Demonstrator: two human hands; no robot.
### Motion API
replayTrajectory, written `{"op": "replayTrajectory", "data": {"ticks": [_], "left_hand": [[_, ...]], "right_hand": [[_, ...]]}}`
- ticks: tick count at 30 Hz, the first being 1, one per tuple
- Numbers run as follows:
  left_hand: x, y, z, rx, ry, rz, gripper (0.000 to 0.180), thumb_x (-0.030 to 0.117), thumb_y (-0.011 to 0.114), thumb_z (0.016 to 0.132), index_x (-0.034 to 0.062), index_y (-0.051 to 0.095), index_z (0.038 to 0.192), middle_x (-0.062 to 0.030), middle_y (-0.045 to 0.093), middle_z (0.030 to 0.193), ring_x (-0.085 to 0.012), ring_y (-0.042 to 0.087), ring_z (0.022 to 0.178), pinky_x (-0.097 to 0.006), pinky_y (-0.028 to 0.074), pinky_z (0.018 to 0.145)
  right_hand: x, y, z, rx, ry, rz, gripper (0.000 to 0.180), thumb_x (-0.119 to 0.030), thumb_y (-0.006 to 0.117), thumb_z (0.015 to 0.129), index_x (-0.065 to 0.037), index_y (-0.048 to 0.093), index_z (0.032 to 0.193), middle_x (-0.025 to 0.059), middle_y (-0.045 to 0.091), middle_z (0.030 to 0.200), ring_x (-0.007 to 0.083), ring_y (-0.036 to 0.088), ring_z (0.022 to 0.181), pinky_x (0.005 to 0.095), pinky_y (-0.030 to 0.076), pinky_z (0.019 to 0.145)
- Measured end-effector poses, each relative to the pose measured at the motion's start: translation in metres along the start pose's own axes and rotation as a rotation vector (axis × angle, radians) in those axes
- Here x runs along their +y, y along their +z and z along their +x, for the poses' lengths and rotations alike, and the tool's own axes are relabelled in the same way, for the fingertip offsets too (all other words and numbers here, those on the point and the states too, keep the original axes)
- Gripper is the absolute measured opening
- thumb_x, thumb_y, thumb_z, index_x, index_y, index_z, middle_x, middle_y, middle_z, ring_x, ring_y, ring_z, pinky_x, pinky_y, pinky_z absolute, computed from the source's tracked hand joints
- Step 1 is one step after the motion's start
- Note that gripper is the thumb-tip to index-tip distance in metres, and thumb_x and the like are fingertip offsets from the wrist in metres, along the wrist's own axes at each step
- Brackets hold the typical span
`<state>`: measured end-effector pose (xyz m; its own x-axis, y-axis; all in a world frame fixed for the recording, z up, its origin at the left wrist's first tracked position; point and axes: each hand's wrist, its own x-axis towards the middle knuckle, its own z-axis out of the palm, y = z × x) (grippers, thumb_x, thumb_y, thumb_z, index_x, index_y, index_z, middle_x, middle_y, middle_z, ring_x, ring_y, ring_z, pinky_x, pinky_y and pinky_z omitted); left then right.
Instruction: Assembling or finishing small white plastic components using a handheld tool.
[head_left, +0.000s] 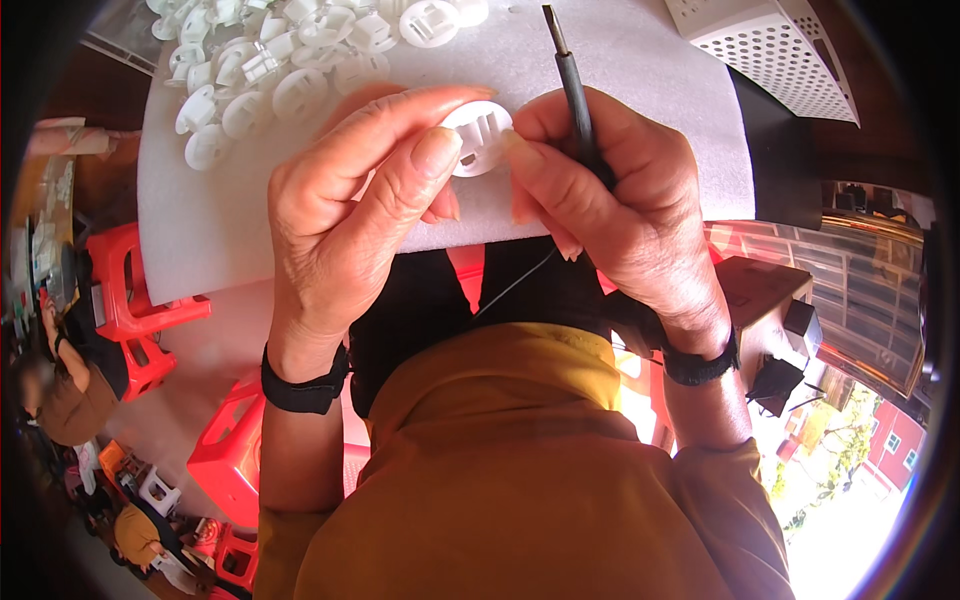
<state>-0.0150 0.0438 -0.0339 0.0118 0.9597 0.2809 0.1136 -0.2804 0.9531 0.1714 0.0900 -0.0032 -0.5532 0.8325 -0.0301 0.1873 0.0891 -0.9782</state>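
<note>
Both hands meet over the near edge of a white foam sheet [620, 100] that covers the work surface. The left hand [350, 210] pinches a small round white plastic part [478, 138] between thumb and forefinger, its slotted face turned up toward the camera. The right hand [620, 200] touches the right rim of the same part with its thumb tip, while its other fingers are clamped around the dark handle of a thin screwdriver [575, 85], whose metal tip points away toward the far side of the sheet. A black wristband sits on each wrist.

At the far left of the sheet lies a loose pile of similar white plastic parts [260, 60], well apart from the hands. At the far right stands a white perforated basket [780, 50], partly cut off by the picture's edge. Below the hands show the person's mustard-yellow sleeves and lap. Red plastic stools [130, 290] stand on the floor to the left, beside the table.
</note>
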Motion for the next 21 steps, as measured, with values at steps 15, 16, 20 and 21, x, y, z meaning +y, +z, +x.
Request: {"op": "replayTrajectory", "data": {"ticks": [15, 16, 20, 21], "left_hand": [[-0.0027, -0.0002, -0.0007, -0.031, 0.051, 0.012, 0.034, 0.019, 0.050, 0.097, -0.0055, 0.059, 0.119, -0.0103, 0.063, 0.105, -0.0115, 0.057, 0.074, -0.024, 0.047, 0.064], [-0.0024, -0.0003, -0.0011, -0.024, 0.045, 0.009, 0.034, 0.019, 0.050, 0.097, -0.0055, 0.059, 0.118, -0.0102, 0.063, 0.104, -0.0115, 0.057, 0.073, -0.024, 0.047, 0.065], [-0.0012, 0.0007, -0.0013, -0.014, 0.013, 0.004, 0.034, 0.019, 0.049, 0.097, -0.0056, 0.060, 0.118, -0.0092, 0.064, 0.099, -0.0112, 0.057, 0.072, -0.024, 0.047, 0.064], [-0.0017, 0.0006, -0.0013, -0.012, 0.012, 0.004, 0.034, 0.019, 0.049, 0.097, -0.0056, 0.060, 0.118, -0.0092, 0.064, 0.099, -0.0112, 0.057, 0.072, -0.024, 0.047, 0.064]], "right_hand": [[0.0061, 0.0004, 0.0017, 0.002, -0.031, -0.025, 0.013, -0.010, 0.056, 0.094, 0.002, 0.057, 0.097, 0.0024, 0.057, 0.068, 0.0037, 0.047, 0.052, 0.0188, 0.037, 0.046], [0.0065, 0.0011, 0.0020, 0.001, -0.034, -0.023, 0.013, -0.010, 0.056, 0.095, 0.002, 0.057, 0.097, 0.0024, 0.057, 0.068, 0.0038, 0.047, 0.052, 0.0188, 0.037, 0.046], [0.0051, 0.0032, 0.0013, 0.020, -0.025, 0.005, 0.015, -0.013, 0.055, 0.096, 0.002, 0.057, 0.097, 0.0024, 0.058, 0.068, 0.0041, 0.047, 0.052, 0.0188, 0.038, 0.046], [0.0034, 0.0034, 0.0008, 0.037, -0.009, 0.007, 0.017, -0.014, 0.054, 0.096, 0.002, 0.057, 0.097, 0.0026, 0.058, 0.068, 0.0043, 0.048, 0.052, 0.0188, 0.038, 0.046]]}}
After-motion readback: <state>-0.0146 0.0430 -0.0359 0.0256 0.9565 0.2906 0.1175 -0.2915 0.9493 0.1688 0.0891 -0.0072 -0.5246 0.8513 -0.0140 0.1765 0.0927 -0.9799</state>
